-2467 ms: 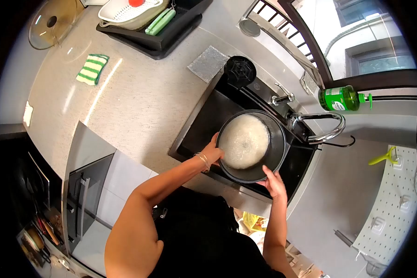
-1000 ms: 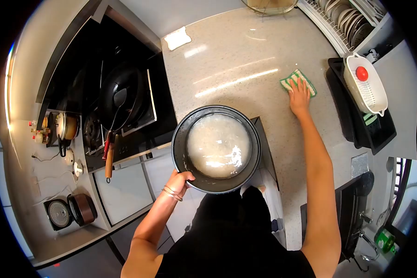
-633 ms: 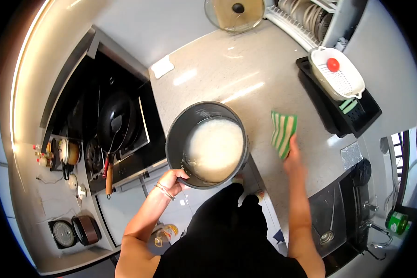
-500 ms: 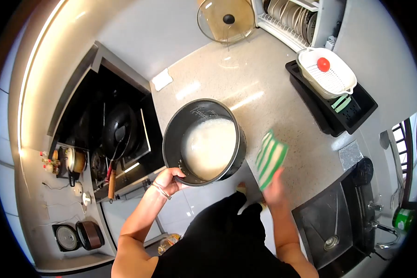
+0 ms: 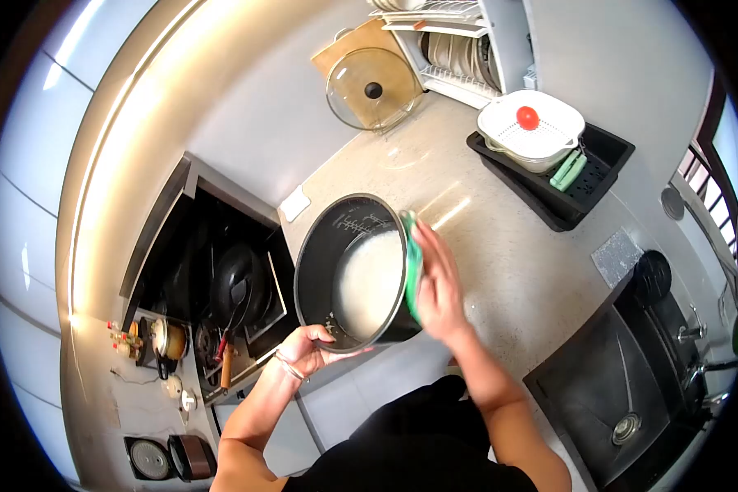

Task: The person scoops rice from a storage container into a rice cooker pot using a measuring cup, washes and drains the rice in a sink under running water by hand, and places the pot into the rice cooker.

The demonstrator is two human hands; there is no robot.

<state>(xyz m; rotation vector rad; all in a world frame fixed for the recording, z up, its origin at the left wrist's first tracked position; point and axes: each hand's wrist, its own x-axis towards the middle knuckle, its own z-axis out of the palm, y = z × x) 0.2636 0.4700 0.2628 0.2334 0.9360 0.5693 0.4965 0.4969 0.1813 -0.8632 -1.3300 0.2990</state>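
Note:
My left hand [image 5: 306, 351] grips the near rim of a dark round pot [image 5: 316, 266], its thumb over the edge and its fingers underneath. Cloudy whitish liquid [image 5: 373, 283] lies in the pot, which is tilted, and some grains cling to the inner wall. Against the pot's right outer side, my right hand [image 5: 436, 287] presses a green striped cloth [image 5: 414, 266]. Only a thin strip of the cloth shows.
Left: a stove with a dark wok [image 5: 236, 283], and an open rice cooker [image 5: 190, 457]. Behind stand a glass lid [image 5: 357, 102] and a dish rack [image 5: 459, 86]. Right: a white colander [image 5: 508, 135] on a black tray [image 5: 603, 168], and a black sink [image 5: 582, 402].
The pot has gone from over the sink to beside the stove, now held by my left hand alone. My right hand has picked the cloth up off the counter and brought it to the pot's side.

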